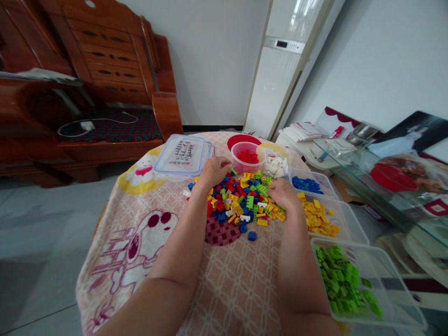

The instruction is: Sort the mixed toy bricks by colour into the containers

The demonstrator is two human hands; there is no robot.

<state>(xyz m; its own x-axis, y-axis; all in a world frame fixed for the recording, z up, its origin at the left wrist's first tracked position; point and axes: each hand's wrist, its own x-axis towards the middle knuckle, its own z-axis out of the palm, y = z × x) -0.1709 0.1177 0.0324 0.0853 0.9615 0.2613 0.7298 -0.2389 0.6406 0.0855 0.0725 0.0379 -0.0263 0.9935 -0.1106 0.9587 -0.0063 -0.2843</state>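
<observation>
A mixed heap of plastic building bricks (241, 198) in red, blue, yellow, green and white lies on the cloth-covered table. At the heap's far left side is my left hand (216, 171), its fingers curled together. Whatever may be between them is too small to make out. My right hand (283, 191) reaches in from the other side, fingers bent and closed at the heap's right edge near green and yellow bricks. Its fingertips are partly hidden, so any brick in them cannot be named. A loose blue brick (252, 236) lies just in front of the heap.
Behind the heap stands a round tub (249, 164) of red bricks, beside white bricks (275, 166). Down the right side run clear boxes of blue bricks (307, 185), yellow bricks (318, 217) and green bricks (341, 280). Lidded boxes (182, 154) sit back left. A glass shelf (385, 196) flanks the table.
</observation>
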